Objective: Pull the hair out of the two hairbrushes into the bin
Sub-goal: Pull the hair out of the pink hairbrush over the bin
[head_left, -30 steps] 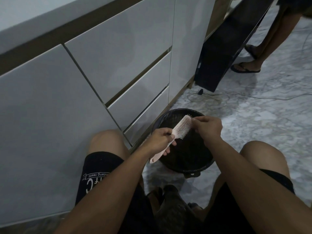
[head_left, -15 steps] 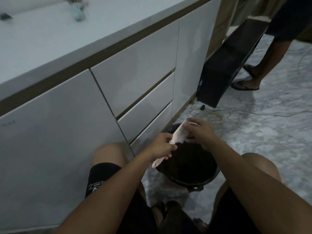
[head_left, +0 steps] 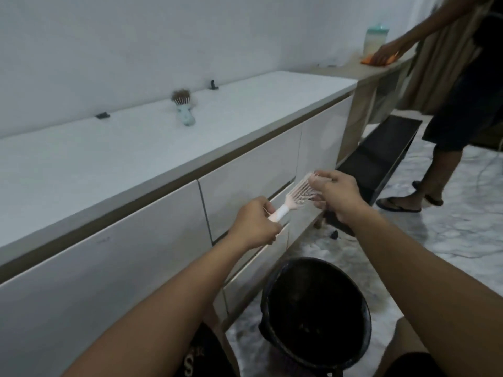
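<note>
My left hand [head_left: 255, 223] grips the handle of a pink hairbrush [head_left: 295, 195], held up in front of the white drawers. The fingers of my right hand [head_left: 336, 195] pinch the bristles at the brush's head. Its bristles look bare of hair. Below both hands, between my knees, a black bin [head_left: 317, 312] stands on the floor. A second, light blue hairbrush [head_left: 183, 108] lies on the white countertop [head_left: 109, 159], with a clump of brown hair in its bristles.
White drawer fronts [head_left: 245, 172] run along my left. Another person [head_left: 457, 110] stands at the right, wiping a counter with an orange cloth [head_left: 378, 59]. A black panel [head_left: 381, 159] leans near them. A cable lies on the marble floor [head_left: 449, 240].
The view has tilted up, showing the countertop and the blue brush. Both hands have lifted the pink brush up away from the bin, level with the drawers.
</note>
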